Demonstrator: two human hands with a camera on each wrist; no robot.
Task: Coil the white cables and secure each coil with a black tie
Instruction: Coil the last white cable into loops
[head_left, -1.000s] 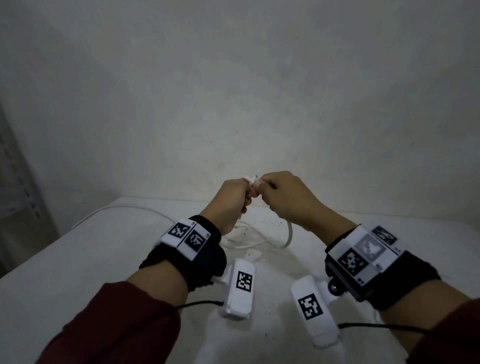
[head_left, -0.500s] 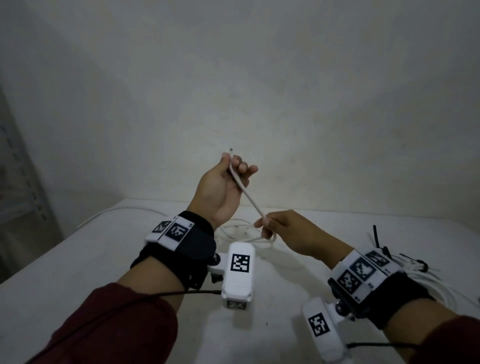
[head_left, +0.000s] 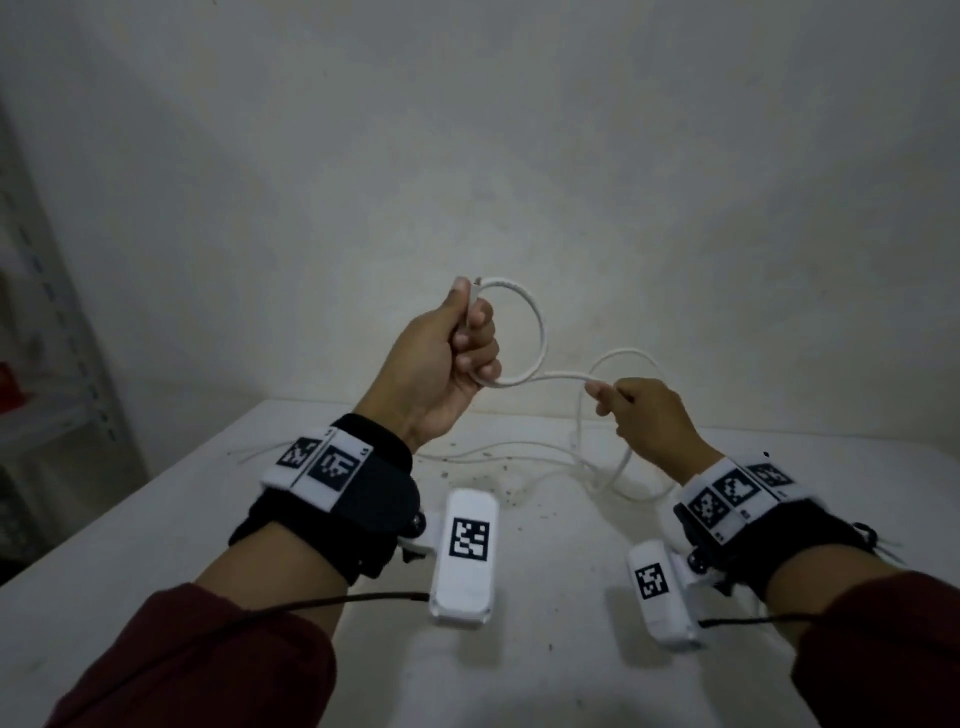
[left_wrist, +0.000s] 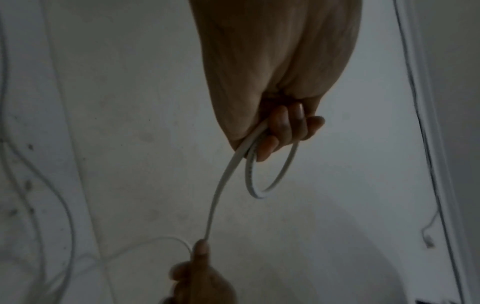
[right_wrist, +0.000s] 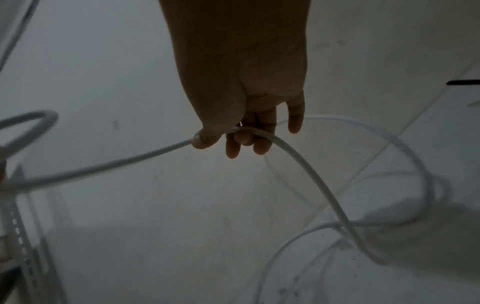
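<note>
My left hand (head_left: 470, 332) is raised above the table and grips a white cable (head_left: 540, 332) bent into one small loop, with the cable's end at my thumb. The left wrist view shows that loop (left_wrist: 275, 176) hanging from my curled fingers (left_wrist: 291, 125). From there the cable runs right to my right hand (head_left: 610, 397), which pinches it between thumb and fingers (right_wrist: 233, 144). Past that hand the cable (right_wrist: 324, 185) arcs up and drops in slack curves onto the white table (head_left: 156, 519). A black tie (right_wrist: 462, 82) lies at the right edge of the right wrist view.
More white cable (head_left: 493, 454) trails across the back of the table, among dark specks. A grey metal shelf rack (head_left: 62, 338) stands to the left. A pale wall (head_left: 519, 156) rises right behind the table.
My left hand has curled the cable's end round into a loop. My right hand slid along the cable to the right and lifted more of it off the table.
</note>
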